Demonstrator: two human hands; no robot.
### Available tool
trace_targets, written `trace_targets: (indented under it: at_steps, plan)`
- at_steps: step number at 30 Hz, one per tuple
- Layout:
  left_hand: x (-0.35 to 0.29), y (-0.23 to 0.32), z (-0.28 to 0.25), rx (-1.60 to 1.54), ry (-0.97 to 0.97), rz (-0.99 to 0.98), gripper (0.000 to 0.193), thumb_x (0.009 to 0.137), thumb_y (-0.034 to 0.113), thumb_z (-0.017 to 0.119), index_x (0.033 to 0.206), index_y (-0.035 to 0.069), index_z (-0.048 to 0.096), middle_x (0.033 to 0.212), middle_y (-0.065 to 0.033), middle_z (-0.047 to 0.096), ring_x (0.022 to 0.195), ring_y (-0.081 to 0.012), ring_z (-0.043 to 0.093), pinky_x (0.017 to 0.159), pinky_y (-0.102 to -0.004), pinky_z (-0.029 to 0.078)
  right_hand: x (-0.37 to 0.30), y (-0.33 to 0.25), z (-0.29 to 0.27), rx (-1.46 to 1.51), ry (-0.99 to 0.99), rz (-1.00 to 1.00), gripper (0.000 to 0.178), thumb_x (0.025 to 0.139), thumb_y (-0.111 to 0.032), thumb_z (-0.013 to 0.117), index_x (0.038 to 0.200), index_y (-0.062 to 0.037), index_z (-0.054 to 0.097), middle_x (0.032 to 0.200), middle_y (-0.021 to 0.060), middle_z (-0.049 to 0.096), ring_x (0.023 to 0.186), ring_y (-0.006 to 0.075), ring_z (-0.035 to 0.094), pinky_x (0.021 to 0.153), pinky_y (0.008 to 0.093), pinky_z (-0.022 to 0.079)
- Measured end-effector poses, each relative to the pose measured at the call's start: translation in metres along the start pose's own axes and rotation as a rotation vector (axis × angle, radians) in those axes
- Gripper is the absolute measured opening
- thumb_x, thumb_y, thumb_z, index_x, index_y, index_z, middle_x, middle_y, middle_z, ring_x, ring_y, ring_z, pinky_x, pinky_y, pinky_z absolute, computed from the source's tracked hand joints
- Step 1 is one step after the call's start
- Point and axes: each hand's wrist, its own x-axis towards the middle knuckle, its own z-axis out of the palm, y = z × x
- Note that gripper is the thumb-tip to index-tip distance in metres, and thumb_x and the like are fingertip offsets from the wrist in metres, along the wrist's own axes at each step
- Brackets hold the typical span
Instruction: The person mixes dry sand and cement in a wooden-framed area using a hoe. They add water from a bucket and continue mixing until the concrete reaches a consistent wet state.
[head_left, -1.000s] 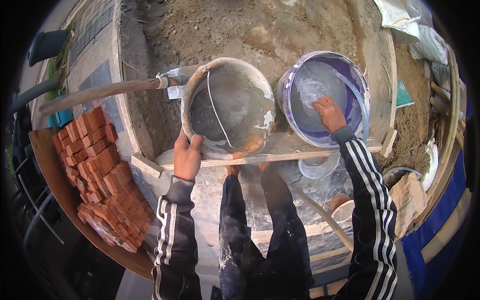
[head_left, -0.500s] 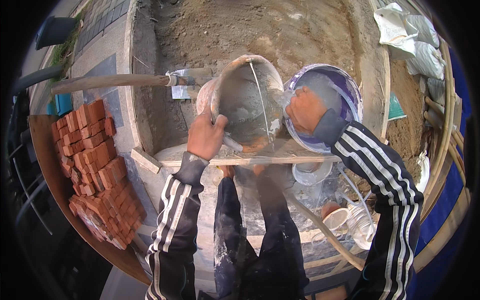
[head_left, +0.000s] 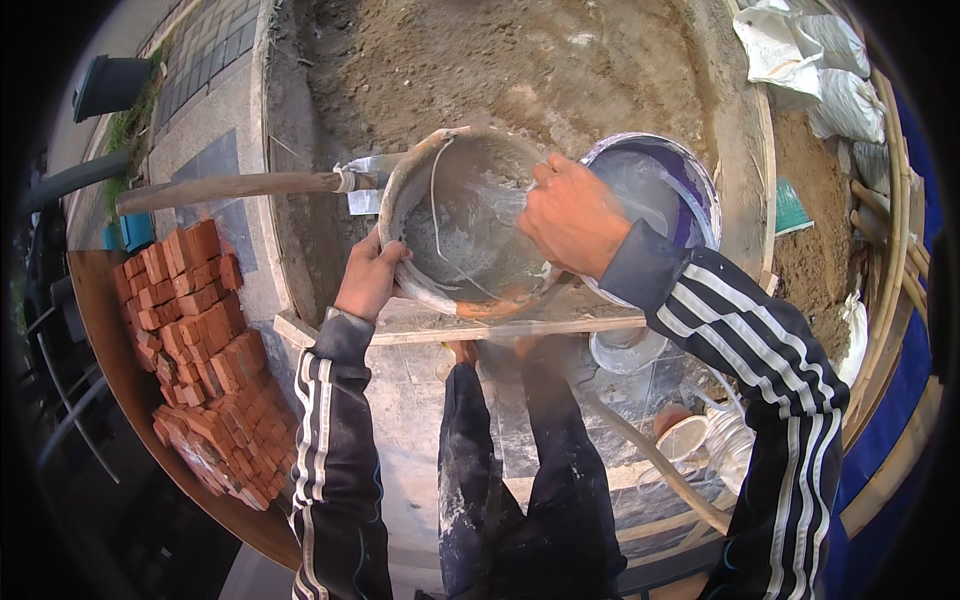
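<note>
A mortar-crusted bucket [head_left: 470,308] with a thin wire handle stands in front of me, wet grey matter inside it. My left hand [head_left: 370,276] grips its left rim, thumb over the edge. Over its right side is my right hand [head_left: 575,215], closed, its fingers hiding most of what they hold. A clear, blurred streak, perhaps water or see-through plastic, extends left from that fist into the bucket. Just right of it stands a purple-lined bucket [head_left: 704,185] with cloudy liquid, partly covered by my right wrist and sleeve.
A wooden-handled tool [head_left: 230,190] lies to the left, its head near the mortar bucket. Stacked red bricks [head_left: 205,350] are at left. A plank edge [head_left: 500,328] runs before my feet. White sacks [head_left: 790,50] and bamboo poles [head_left: 897,190] line the right; bare soil [head_left: 520,65] spreads ahead.
My right hand has moved left from the purple-lined bucket to above the mortar bucket. That bucket now tilts less, its mouth facing up more. My left hand has shifted left along its rim.
</note>
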Motion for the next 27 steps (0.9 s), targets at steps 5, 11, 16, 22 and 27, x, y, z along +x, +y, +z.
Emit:
trace_targets:
  at_steps: [5,11,16,22,27]
  plan:
    - [-0.006,-0.036,-0.011,-0.294,0.011,-0.075,0.031,0.083,0.009,0.047,0.112,0.0,0.051,0.092,-0.0069,0.059,0.073,-0.017,0.062,0.058,-0.0311,0.057,-0.072,0.054,0.015,0.123,0.147,0.413,0.018,0.076,-0.022,0.063,0.074,-0.0051,0.067,0.073,0.011,0.062,0.084,0.0253,0.055,0.081,0.0375,0.039]
    - [-0.015,-0.07,0.011,-0.532,0.083,0.04,0.037,0.081,0.006,0.051,0.117,0.001,0.05,0.098,-0.0079,0.059,0.083,-0.0173,0.061,0.069,-0.0308,0.055,-0.149,0.092,0.216,-0.075,-0.096,0.458,0.021,0.083,-0.022,0.053,0.081,-0.0096,0.069,0.085,0.0076,0.064,0.096,0.0225,0.052,0.087,0.0351,0.037]
    - [-0.008,-0.085,0.02,-0.687,0.219,0.091,0.037,0.079,0.003,0.053,0.115,0.0,0.049,0.101,-0.0099,0.057,0.093,-0.0217,0.058,0.078,-0.0347,0.053,-0.097,0.068,0.292,-0.166,-0.431,0.364,0.022,0.085,-0.02,0.048,0.083,-0.0155,0.07,0.088,0.0022,0.065,0.1,0.0171,0.052,0.089,0.0313,0.036]
    - [0.009,-0.083,0.035,-0.583,0.17,0.14,0.04,0.082,0.003,0.051,0.122,-0.001,0.043,0.113,-0.012,0.053,0.1,-0.0243,0.057,0.081,-0.0373,0.053,-0.087,0.053,0.285,0.085,-0.009,0.271,0.016,0.078,-0.015,0.052,0.079,-0.0107,0.068,0.084,0.0018,0.061,0.093,0.019,0.052,0.089,0.0324,0.038]
    - [0.018,-0.077,0.023,-0.503,0.158,0.161,0.031,0.083,0.008,0.054,0.113,0.001,0.051,0.091,-0.0056,0.058,0.077,-0.0148,0.06,0.065,-0.0284,0.053,-0.122,0.043,0.184,0.249,0.228,0.235,0.012,0.071,-0.008,0.057,0.081,-0.0063,0.063,0.078,0.0049,0.053,0.087,0.0244,0.051,0.088,0.0369,0.041]
